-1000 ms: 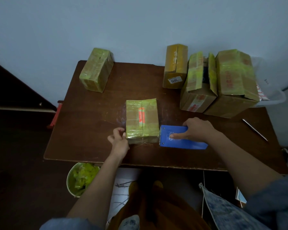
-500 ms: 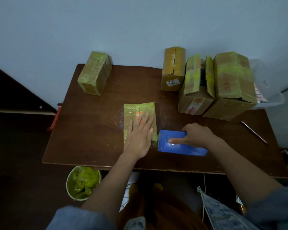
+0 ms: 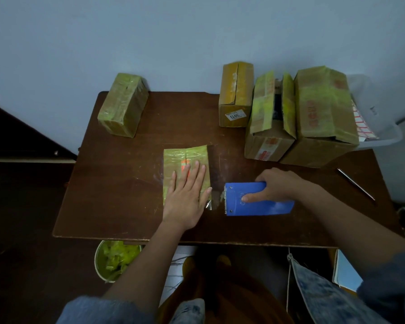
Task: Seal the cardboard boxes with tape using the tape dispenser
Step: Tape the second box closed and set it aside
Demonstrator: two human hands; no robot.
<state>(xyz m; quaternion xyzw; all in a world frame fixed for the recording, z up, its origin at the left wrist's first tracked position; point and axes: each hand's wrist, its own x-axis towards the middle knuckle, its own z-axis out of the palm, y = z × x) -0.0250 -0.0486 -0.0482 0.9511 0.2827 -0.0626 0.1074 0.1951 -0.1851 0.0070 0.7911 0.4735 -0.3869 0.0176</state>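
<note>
Brown wood carries everything: the table (image 3: 126, 183) holds the box (image 3: 185, 157) you are sealing near the middle of its front half, lying flat and wrapped in yellow-green tape. Your left hand (image 3: 187, 195) lies flat on top of it, fingers straight and spread, pressing down. Just to the right, your right hand (image 3: 274, 185) grips the blue dispenser (image 3: 257, 199), fingers curled over its far edge and thumb on its face, with the toothed edge turned toward the box. A short strip of clear tape (image 3: 212, 203) bridges the small gap between the box's near right corner and those teeth.

Around you, a taped box (image 3: 123, 104) sits at the far left corner, overhanging the edge. At the far right stand three more: a plain box (image 3: 235, 94) with a white label, an open box (image 3: 270, 127) with its flaps up, and a large box (image 3: 323, 118) pressed against it. They crowd the far right corner. A pen (image 3: 355, 187) lies near the right edge. A clear bin (image 3: 379, 127) sits beyond the large box, off the right side. Below the front edge, a bucket (image 3: 117, 260) of crumpled yellow-green tape sits on the floor.
</note>
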